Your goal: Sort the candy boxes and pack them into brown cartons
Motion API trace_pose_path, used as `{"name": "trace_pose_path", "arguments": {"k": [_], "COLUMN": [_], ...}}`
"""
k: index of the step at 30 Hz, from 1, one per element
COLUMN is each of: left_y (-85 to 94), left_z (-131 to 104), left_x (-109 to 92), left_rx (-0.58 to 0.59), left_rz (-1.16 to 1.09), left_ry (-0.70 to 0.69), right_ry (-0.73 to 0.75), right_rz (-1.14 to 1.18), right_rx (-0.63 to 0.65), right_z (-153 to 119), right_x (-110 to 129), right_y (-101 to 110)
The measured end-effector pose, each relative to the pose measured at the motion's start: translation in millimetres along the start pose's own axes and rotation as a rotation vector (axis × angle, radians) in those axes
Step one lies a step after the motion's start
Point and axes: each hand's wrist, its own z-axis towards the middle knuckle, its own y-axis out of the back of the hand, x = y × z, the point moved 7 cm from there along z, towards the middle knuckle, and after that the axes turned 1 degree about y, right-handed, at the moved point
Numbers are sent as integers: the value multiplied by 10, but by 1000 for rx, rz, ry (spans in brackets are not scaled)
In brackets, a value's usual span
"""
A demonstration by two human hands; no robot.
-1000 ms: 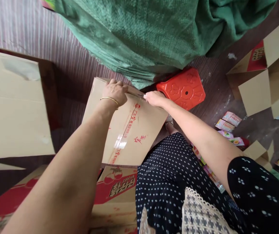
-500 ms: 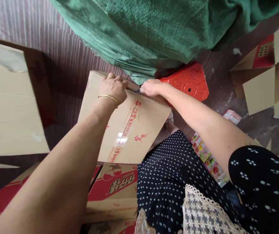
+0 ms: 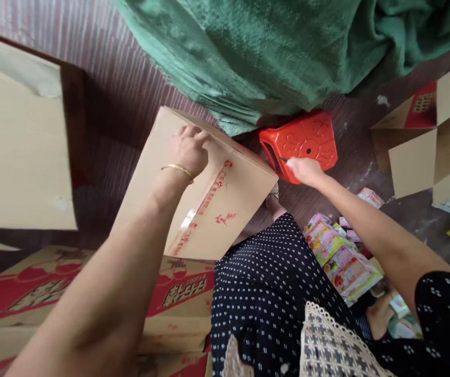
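A closed cardboard box [image 3: 225, 196] with red print and a shiny strip of clear tape stands tilted in front of me. My left hand [image 3: 189, 151], with a gold bangle at the wrist, rests on its upper part, fingers bent at the top edge; the fingertips are hidden. My right hand [image 3: 305, 171] is away from the box, over a red plastic stool [image 3: 317, 139]. Its fingers are closed on a small tool with a thin dark tip [image 3: 282, 158]; the exact kind does not show.
A green woven cloth or sack [image 3: 272, 63] hangs beyond the box. Open cartons stand at left [image 3: 20, 146] and right [image 3: 411, 162]. Red-printed cartons [image 3: 181, 293] lie below on the left. Colourful packets [image 3: 342, 262] lie on the floor right of my patterned skirt [image 3: 264, 277].
My right hand has left the box's top edge and moved right, over the red stool, with the small tool. My left hand stays at the box, which has shifted slightly.
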Motion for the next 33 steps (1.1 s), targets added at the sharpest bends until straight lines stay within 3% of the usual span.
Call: {"name": "trace_pose_path", "arguments": {"k": [2, 3, 6, 7, 8, 9, 11, 15, 18, 20, 23, 26, 30, 33], "left_y": [-68, -135, -584, -808, -1007, -1198, -1530, -2073, -2371, -2510, -2634, -2675, -2672, -2647], "left_z": [-409, -705, -1919, -2355, -2716, -3008, -3355, -3487, -3508, -3571, -3675, -3706, -3659, -3637], "left_x": [346, 568, 1210, 1313, 1339, 1319, 1208, 1011, 1016, 1070, 1128, 1092, 991, 971], "left_rx": [-130, -185, -217, -193, -181, -179, -203, -290, -362, -410, -470, -520, -543, -522], "left_rz": [-122, -175, -383, -493, -559, -628, -737, -946, -1076, -1175, -1344, -1474, -1550, -1562], "left_ry": [166, 304, 929, 1141, 1266, 1352, 1411, 1448, 1491, 1498, 1446, 1363, 1300, 1280], "right_ry": [-66, -35, 190, 263, 316, 351, 380, 352, 329, 368, 534, 778, 1037, 1058], "right_rz": [62, 82, 75, 64, 56, 49, 36, -47, -183, -286, -482, -728, -1143, -1428], "right_rx": [-126, -146, -56, -6, 42, 83, 141, 162, 133, 115, 66, 8, 70, 138], "right_z": [-115, -157, -279, -338, -407, -480, -628, -839, -889, -884, -869, -889, -935, -912], "right_x": [-13, 90, 713, 954, 1178, 1375, 1666, 1906, 2064, 2327, 3033, 3975, 5074, 5525], "right_y": [76, 84, -20, -85, -156, -228, -365, -574, -633, -625, -582, -639, -1089, -1507]}}
